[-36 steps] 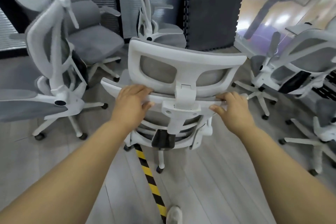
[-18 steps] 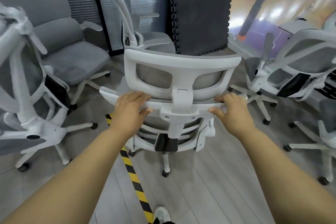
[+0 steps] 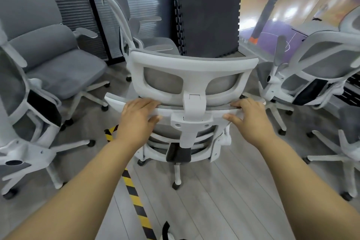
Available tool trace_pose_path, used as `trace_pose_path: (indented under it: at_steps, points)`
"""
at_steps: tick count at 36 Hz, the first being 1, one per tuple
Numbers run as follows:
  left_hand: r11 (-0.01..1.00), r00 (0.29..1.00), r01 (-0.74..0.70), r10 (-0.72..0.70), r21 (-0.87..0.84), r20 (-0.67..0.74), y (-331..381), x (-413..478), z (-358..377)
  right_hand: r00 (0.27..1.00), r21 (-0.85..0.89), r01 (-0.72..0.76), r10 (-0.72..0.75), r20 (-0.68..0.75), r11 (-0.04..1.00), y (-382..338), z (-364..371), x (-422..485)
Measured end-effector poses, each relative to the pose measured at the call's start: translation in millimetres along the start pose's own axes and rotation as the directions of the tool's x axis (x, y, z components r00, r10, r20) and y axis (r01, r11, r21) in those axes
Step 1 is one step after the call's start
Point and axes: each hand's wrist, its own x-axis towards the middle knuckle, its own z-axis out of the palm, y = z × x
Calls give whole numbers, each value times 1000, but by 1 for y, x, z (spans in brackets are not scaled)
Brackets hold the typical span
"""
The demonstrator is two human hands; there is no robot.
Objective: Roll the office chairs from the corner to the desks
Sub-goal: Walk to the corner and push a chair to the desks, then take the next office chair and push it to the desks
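While grey seating crowds the corner, a mesh-backed chair point(image 3: 17, 103) and a padded grey chair point(image 3: 48, 58) stand at far left on the pale plank floor point(image 3: 214, 210). A person's left grip point(image 3: 136, 119) curls over the top rail of a white-framed office chair point(image 3: 192, 68), fingers on top and thumb against the back. That chair stands directly ahead between both grips, its headrest rising above them and its base beside a yellow-and-black tape line point(image 3: 134, 195). The right grip point(image 3: 248, 118) clasps the rail's other end likewise. Another mesh chair point(image 3: 311, 68) stands at right.
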Motion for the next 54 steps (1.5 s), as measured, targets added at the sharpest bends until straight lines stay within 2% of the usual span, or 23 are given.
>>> trace_pose_path:
  at_steps: [17, 27, 31, 37, 41, 44, 48, 52, 54]
  points:
    - [997, 996, -71, 71, 3, 61, 37, -36, -7, 1000, -23, -21, 21, -14, 1000, 19, -23, -51]
    - [992, 985, -128, 128, -7, 116, 67, -53, -6, 994, -24, -49, 47, -98, 999, 39, -29, -98]
    - [993, 982, -111, 114, -24, 152, 76, -59, -14, 992, -73, -113, 109, -57, 991, 40, -33, -108]
    - [993, 963, -106, 88, 60, 256, 75, -73, -38, 988, -143, -156, 153, -29, 977, 23, -49, -121]
    - [994, 953, -81, 57, 67, 297, 68, -92, -61, 970, -132, -245, 243, -26, 961, -2, -61, -141]
    - [993, 935, -50, 9, 104, 355, 61, -116, -82, 957, -125, -281, 287, 32, 951, -22, -69, -161]
    - [989, 910, -27, -36, 146, 412, 42, -156, -108, 953, -156, -222, 248, 174, 963, -57, -75, -193]
    - [983, 889, 50, -124, 176, 441, 21, -195, -131, 891, -207, -131, 207, 405, 970, -94, -67, -214]
    - [980, 884, 93, -163, 177, 438, 7, -212, -142, 860, -232, -85, 189, 474, 969, -113, -59, -216]
